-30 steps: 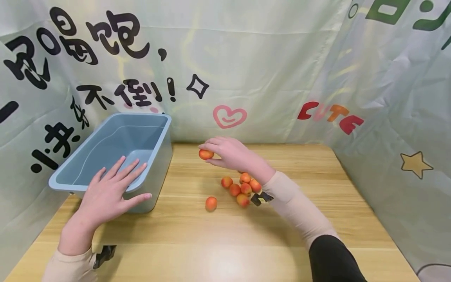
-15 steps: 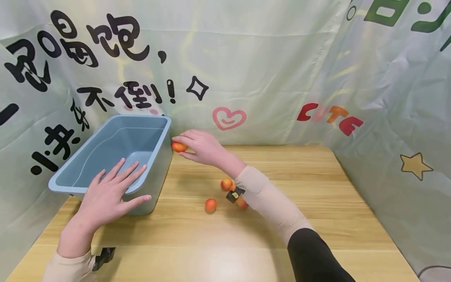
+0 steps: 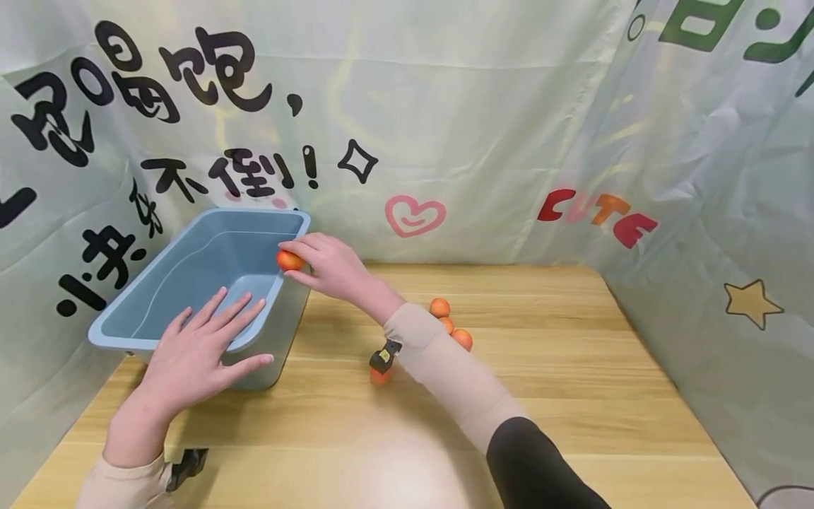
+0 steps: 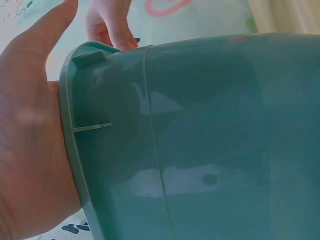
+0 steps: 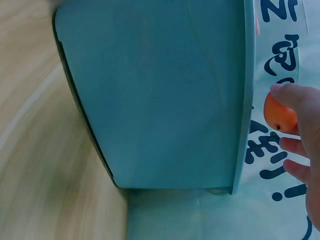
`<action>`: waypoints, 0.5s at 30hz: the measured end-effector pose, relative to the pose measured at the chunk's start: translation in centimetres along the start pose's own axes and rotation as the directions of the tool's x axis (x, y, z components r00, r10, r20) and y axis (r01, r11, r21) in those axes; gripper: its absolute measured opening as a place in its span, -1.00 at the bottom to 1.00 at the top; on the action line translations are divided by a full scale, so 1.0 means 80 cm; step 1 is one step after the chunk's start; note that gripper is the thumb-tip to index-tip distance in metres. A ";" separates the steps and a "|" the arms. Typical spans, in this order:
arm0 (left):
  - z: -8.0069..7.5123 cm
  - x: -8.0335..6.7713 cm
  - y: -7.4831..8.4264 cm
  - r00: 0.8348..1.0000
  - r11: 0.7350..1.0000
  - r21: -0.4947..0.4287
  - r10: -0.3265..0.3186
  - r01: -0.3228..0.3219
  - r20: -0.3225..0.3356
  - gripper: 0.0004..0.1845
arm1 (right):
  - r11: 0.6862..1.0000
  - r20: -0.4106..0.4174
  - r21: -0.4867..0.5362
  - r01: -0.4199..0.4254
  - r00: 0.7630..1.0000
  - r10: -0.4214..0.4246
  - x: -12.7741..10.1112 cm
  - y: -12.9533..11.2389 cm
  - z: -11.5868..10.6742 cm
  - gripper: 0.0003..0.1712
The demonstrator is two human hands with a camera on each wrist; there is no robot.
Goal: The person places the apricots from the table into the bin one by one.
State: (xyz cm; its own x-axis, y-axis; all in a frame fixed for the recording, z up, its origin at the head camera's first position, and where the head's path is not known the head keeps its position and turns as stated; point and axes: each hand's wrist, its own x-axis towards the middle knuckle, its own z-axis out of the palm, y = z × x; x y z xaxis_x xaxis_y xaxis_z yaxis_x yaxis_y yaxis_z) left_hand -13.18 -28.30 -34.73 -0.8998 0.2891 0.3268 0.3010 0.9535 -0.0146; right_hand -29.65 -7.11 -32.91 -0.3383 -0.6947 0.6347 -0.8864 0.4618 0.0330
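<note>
A blue plastic bin (image 3: 191,244) stands on the left of the wooden table. My left hand (image 3: 203,346) rests flat on its near rim, fingers spread; in the left wrist view the palm (image 4: 30,140) presses against the bin wall (image 4: 210,150). My right hand (image 3: 324,263) pinches a small orange-red fruit (image 3: 289,260) right over the bin's right rim. The right wrist view has the same fruit (image 5: 280,115) held in fingertips just past the bin's edge (image 5: 245,100). Several more fruits (image 3: 448,322) lie on the table behind my right forearm, and one (image 3: 380,376) is half hidden under it.
A printed cloth backdrop (image 3: 445,106) closes in the table at the back and on both sides. The wooden tabletop (image 3: 572,367) stretches bare to the right of the fruits. Black wrist mounts (image 3: 184,463) sit on both sleeves.
My right hand has carried the fruit leftward from mid-table to above the bin's right rim. The left hand has stayed on the bin.
</note>
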 end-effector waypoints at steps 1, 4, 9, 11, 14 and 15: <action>0.000 0.000 0.000 1.000 1.000 0.000 0.002 -0.002 -0.003 -0.08 | 1.000 0.012 0.013 -0.018 1.000 0.018 0.002 -0.002 0.002 -0.49; 0.001 0.000 -0.001 1.000 1.000 -0.003 0.011 -0.011 -0.013 -0.08 | 0.996 0.049 0.052 -0.078 0.996 0.076 0.009 -0.008 0.006 -0.47; 0.001 -0.001 -0.002 0.999 1.000 -0.001 0.023 -0.023 -0.023 -0.07 | 0.985 0.098 0.088 -0.148 0.985 0.140 0.022 -0.016 0.017 -0.45; 0.001 -0.002 -0.003 0.999 1.000 -0.001 0.024 -0.024 -0.023 -0.07 | 0.983 0.108 0.085 -0.161 0.983 0.152 0.026 -0.018 0.023 -0.45; 0.001 -0.002 -0.002 1.000 1.000 -0.003 0.021 -0.021 -0.020 -0.07 | 0.981 0.120 0.078 -0.177 0.979 0.167 0.030 -0.021 0.029 -0.46; 0.002 -0.002 -0.002 1.000 1.000 -0.003 0.021 -0.021 -0.021 -0.07 | 0.980 0.124 0.078 -0.183 0.977 0.172 0.030 -0.022 0.031 -0.45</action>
State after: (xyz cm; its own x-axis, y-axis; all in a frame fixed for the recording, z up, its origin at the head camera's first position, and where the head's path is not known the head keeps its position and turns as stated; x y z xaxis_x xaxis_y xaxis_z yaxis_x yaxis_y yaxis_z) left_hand -13.13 -28.46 -34.90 -0.8866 0.3071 0.3458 0.3206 0.9470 -0.0188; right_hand -29.73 -10.98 -33.36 -0.5226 -0.6678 0.5301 -0.8315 0.5366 -0.1438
